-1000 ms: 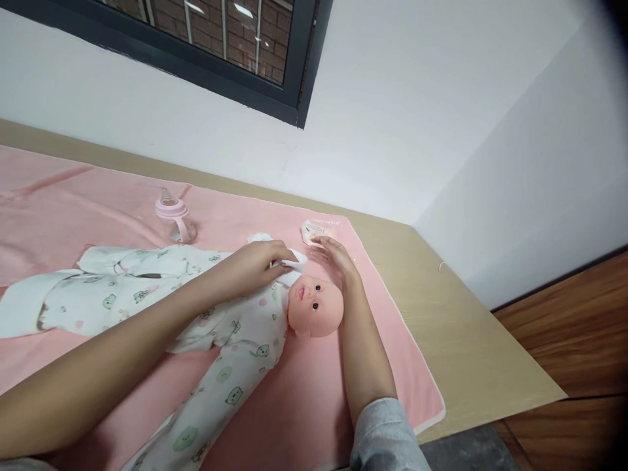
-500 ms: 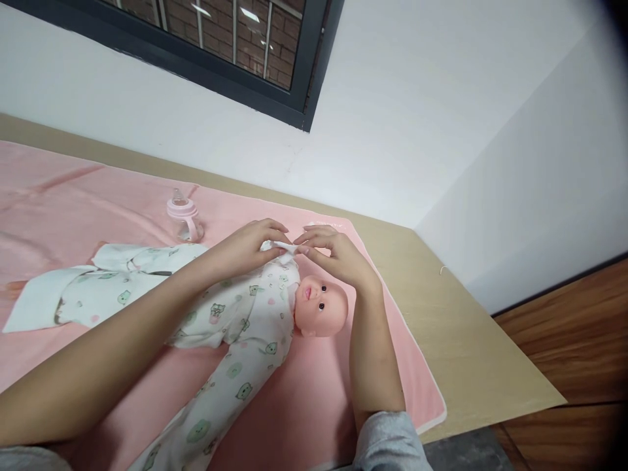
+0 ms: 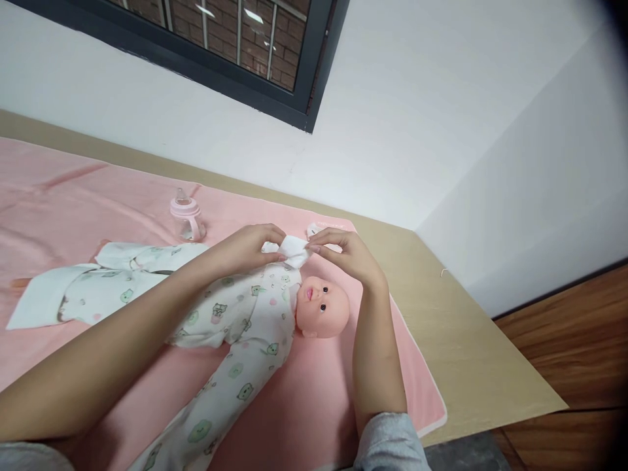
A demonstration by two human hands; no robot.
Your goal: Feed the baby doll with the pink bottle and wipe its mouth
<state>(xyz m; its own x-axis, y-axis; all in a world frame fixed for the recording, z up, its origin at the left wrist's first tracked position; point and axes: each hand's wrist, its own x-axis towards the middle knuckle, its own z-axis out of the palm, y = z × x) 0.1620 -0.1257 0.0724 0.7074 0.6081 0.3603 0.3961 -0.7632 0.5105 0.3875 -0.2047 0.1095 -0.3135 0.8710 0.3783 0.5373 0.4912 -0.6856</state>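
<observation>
A baby doll (image 3: 321, 307) lies on its back, its bald head to the right, dressed in a white outfit (image 3: 245, 301) printed with small green animals. Above its far shoulder I pinch a white cuff (image 3: 294, 250), apparently the end of the far sleeve, between both hands. My left hand (image 3: 258, 245) grips its left side with thumb and fingers, the forearm crossing over the doll's body. At the cuff's right edge my right hand (image 3: 343, 254) holds it between thumb and fingertips. The near sleeve (image 3: 220, 392) stretches toward the bottom edge.
Beneath the doll is a pink blanket (image 3: 304, 405) on a wooden table (image 3: 471, 353). A baby bottle with a pink collar and handle (image 3: 188, 216) stands beyond the doll. Behind my right hand lies a small white item (image 3: 313, 229). A wall and dark-framed window (image 3: 304, 98) border the far side.
The white cuff has been turned up and spread, so more of it shows between my hands. My right hand has shifted slightly right.
</observation>
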